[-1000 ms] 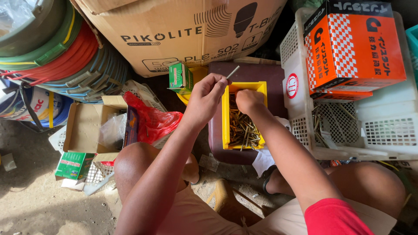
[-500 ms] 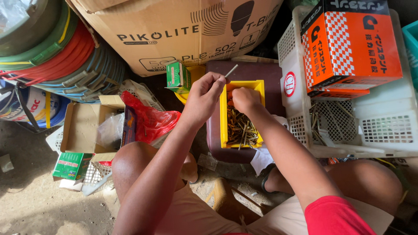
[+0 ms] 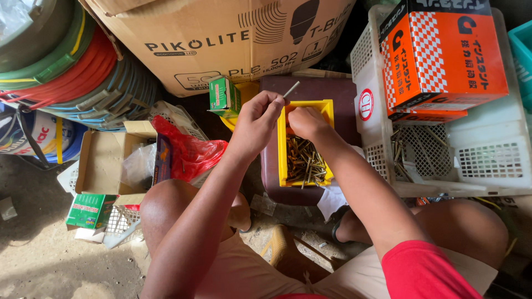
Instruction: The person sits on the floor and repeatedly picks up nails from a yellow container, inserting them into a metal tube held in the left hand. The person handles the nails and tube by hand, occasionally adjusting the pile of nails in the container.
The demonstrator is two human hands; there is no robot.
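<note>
A yellow plastic bin [image 3: 284,145] full of brass-coloured screws [image 3: 303,163] rests on a dark maroon stool [image 3: 319,88] in front of me. My left hand [image 3: 256,119] hovers over the bin's left rim and pinches a thin silver screw [image 3: 291,89] that points up and to the right. My right hand [image 3: 306,122] is curled over the far end of the bin, fingers down among the screws. What it holds, if anything, is hidden.
A white slotted crate [image 3: 476,160] with an orange checked box [image 3: 440,52] stands at right. A large cardboard carton [image 3: 210,39] is behind. Coiled hoses [image 3: 72,72], a small green box [image 3: 224,96], a red bag [image 3: 188,152] and an open cardboard box [image 3: 102,160] lie left.
Both hands stay over the yellow bin; the left hand has kept the silver screw raised, and the right hand has shifted slightly inside the bin.
</note>
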